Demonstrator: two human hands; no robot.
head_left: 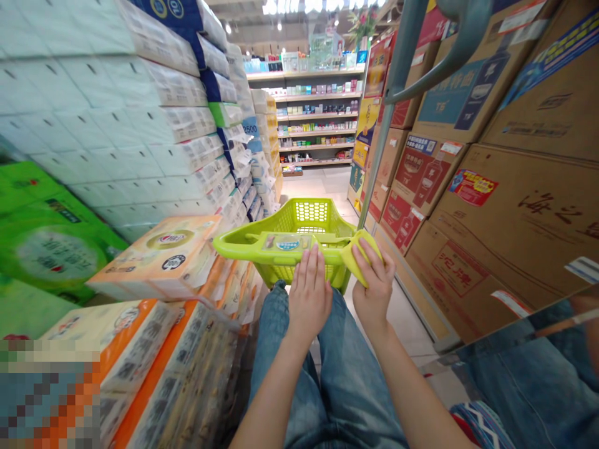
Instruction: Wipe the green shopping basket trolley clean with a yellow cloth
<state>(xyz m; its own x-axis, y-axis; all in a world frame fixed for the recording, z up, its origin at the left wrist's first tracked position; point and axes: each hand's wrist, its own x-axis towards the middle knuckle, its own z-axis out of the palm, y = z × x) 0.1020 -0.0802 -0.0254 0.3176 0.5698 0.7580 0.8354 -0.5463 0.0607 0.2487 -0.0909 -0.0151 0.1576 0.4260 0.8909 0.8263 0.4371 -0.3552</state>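
Note:
A lime-green plastic shopping basket stands in front of my knees in a store aisle. My left hand lies on its near rim with the fingers stretched flat over the rim's label. My right hand is closed on a yellow cloth pressed against the basket's right near corner. My jeans-clad legs show below both arms.
Stacks of wrapped tissue packs wall the left side, with orange packs lowest. Cardboard cartons are piled along the right. A grey metal pole rises behind the basket. Tiled floor leads to far shelves.

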